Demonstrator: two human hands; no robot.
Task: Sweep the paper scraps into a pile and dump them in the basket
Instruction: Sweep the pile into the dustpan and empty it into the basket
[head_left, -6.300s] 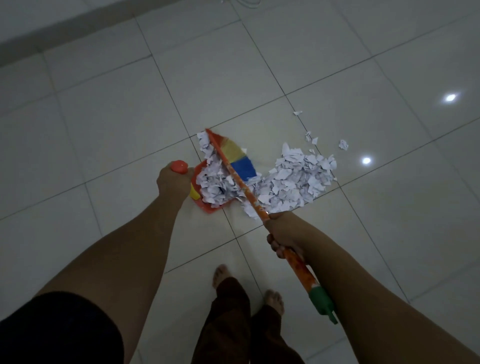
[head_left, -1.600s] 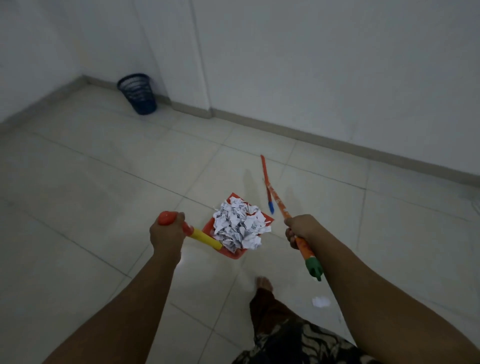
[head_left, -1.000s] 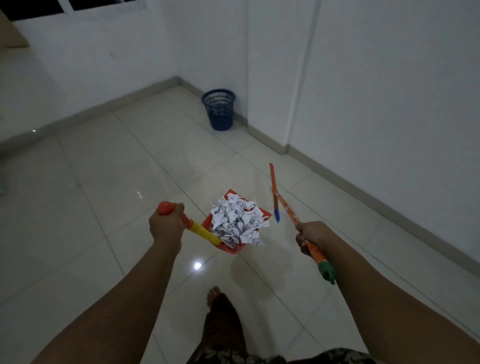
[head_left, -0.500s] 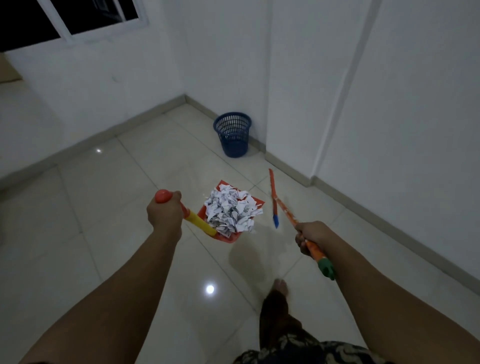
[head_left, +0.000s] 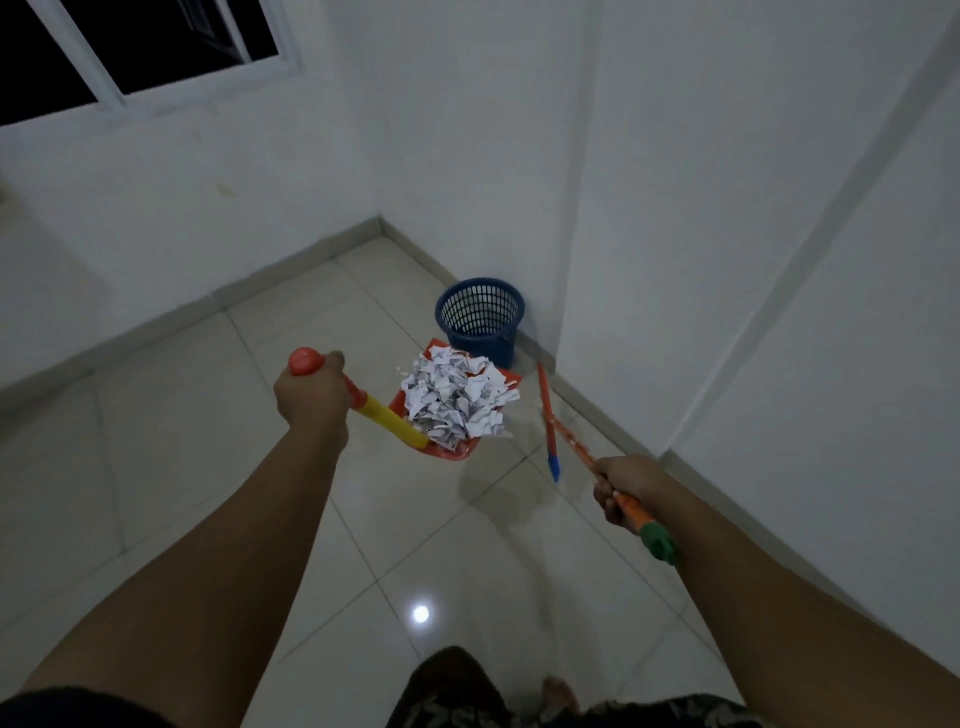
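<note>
L hand (head_left: 311, 400) fingers wrapped tight round dustpan (head_left: 448, 451) handle; paper scraps (head_left: 454, 402) heaped in pan. Blue basket (head_left: 480, 317) at 12 o'clock of pan, by the wall (head_left: 675, 208). R hand (head_left: 626, 486) grips broom (head_left: 546, 410) stick, 3 o'clock of pan.

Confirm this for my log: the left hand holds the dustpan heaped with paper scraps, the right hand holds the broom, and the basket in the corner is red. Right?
No: the basket is blue, not red, as the head view shows; the rest stands.
</note>
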